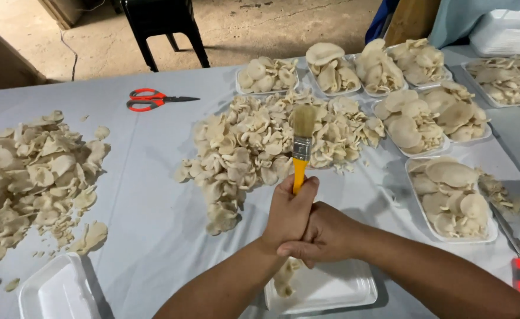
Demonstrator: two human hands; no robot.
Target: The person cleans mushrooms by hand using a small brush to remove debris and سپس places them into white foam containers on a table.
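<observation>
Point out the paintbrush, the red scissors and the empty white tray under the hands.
paintbrush (302, 147), head view, on the metal band below the bristles.
red scissors (144, 100), head view, on the handles.
empty white tray (342, 286), head view, on its bare floor.

Scissors (153, 99) left of mushroom pile (260, 147)

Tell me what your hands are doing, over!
Left hand grips yellow-handled brush upright, bristles up. Right hand wraps over left wrist. Mushroom pile behind brush, white tray below hands. Nothing blocking.
</observation>
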